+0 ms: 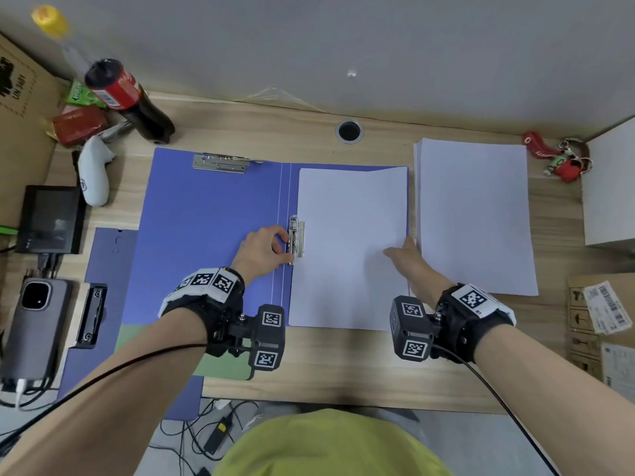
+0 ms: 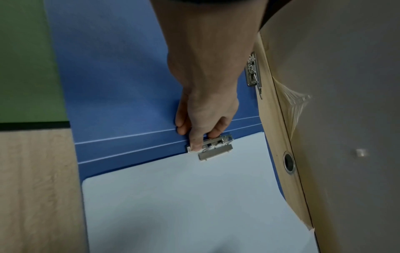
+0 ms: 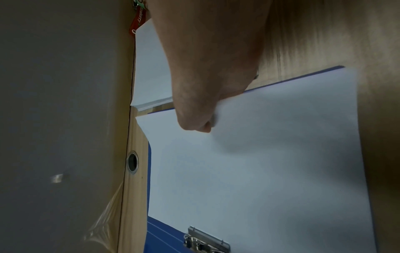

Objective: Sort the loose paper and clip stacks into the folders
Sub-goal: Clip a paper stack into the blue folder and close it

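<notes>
- Left hand [image 1: 264, 247]: fingers curled on the lever of the spring clip [image 1: 296, 240] at the spine of the open blue folder [image 1: 206, 228], thumb pressing the lever's near end.
- Right hand [image 1: 407, 254]: pinches the right edge of the paper sheets [image 1: 350, 249] lying on the folder's right half; the far right corner is lifted and curled.
- Risk: if the lever snaps down before the sheets' left edge sits squarely under the clamp bar, the stack clamps crooked or only partly; in my judgement the lifted corner makes a skew likely.
- Risk: a slipping lever could nip a fingertip or crease the top sheet.
- Risk: the right hand lies just beside the loose paper pile [image 1: 476, 214]; a sideways drag could shift its top sheets.
- Near left: a phone [image 1: 34, 324] and a second folder [image 1: 106, 269] partly under the open one, which may hinder closing.
- Far left: a cola bottle [image 1: 129, 101] on the table [image 1: 309, 365], near the folder's corner; a knock could topple it.
- Far right: a red keyring [image 1: 563, 159], well apart.
</notes>
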### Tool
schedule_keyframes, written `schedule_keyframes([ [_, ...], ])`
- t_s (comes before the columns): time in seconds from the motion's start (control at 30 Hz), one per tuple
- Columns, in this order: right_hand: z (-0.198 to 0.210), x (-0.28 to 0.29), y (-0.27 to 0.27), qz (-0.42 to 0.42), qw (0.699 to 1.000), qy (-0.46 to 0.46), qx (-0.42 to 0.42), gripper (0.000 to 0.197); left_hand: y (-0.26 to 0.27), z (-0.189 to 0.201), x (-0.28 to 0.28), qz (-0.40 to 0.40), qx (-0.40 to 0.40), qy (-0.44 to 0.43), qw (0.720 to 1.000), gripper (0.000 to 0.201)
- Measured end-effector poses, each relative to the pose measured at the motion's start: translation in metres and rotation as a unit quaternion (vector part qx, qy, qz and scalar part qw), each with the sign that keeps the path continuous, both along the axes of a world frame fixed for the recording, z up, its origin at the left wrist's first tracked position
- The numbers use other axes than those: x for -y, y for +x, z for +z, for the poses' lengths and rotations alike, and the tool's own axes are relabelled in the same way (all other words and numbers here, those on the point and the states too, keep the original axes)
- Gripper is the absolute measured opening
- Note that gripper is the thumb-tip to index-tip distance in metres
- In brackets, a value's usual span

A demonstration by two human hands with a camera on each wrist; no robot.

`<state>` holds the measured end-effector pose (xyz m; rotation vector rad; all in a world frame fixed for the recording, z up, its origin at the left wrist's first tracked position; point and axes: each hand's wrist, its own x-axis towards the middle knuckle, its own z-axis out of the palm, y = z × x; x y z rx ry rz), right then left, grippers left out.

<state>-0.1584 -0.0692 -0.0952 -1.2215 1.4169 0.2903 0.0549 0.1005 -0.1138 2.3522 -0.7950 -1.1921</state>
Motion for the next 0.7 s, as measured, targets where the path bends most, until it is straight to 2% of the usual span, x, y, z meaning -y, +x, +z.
schedule_keyframes([
  [0.23, 0.016, -0.011, -0.008, 0.011, 1.0, -0.015, 0.025, 0.077, 0.002, 0.005, 0.0, 0.003, -0.044, 0.007, 0.999, 0.03],
  [0.37, 0.028, -0.02, -0.022, 0.059, 0.996, -0.057, 0.047, 0.082, -0.008, 0.011, -0.006, -0.006, -0.04, 0.019, 0.999, 0.037],
  [0.5, 0.036, -0.035, -0.033, 0.111, 0.992, -0.026, 0.048, 0.064, -0.019, 0.016, -0.016, -0.01, -0.085, 0.001, 0.996, 0.037],
  [0.6, 0.038, -0.049, -0.042, 0.108, 0.993, -0.016, 0.045, 0.053, -0.023, 0.024, -0.027, -0.014, -0.067, -0.013, 0.998, 0.047],
  [0.7, 0.037, -0.061, -0.049, 0.104, 0.994, -0.03, 0.034, 0.049, -0.024, 0.023, -0.04, -0.064, -0.045, 0.012, 0.997, 0.054],
])
